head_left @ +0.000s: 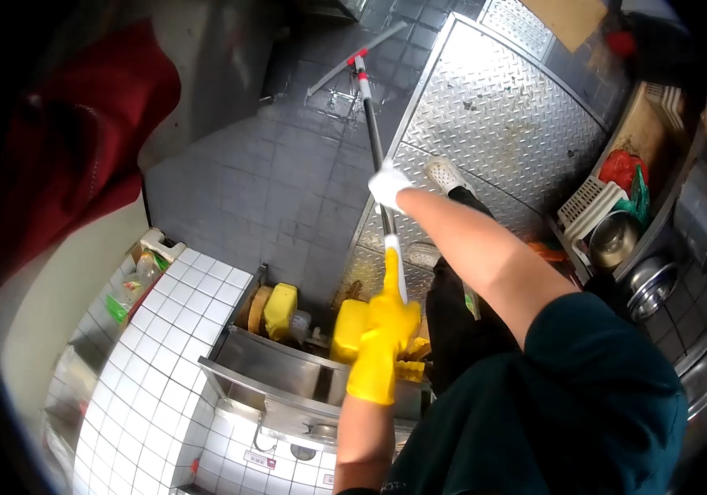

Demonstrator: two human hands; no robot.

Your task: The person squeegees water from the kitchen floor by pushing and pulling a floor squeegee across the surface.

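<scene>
A long-handled floor squeegee (375, 132) runs diagonally through the middle of the view. Its grey blade with a red joint rests on the wet dark floor tiles (287, 173) at the top. My right hand (389, 186), in a white glove, is closed around the dark part of the pole. Lower down, my left hand (388, 322) in a yellow rubber glove grips the white end of the handle, one finger or thumb stretched along it. Part of the grip is hidden by the glove.
Metal tread plates (494, 107) cover the floor right of the pole, with my white shoes (446, 175) on them. Yellow jugs (280, 310) stand by a steel sink (263, 363). White-tiled ledge (164, 355) lies left; shelves with metal bowls (615, 238) and baskets (589, 206) right.
</scene>
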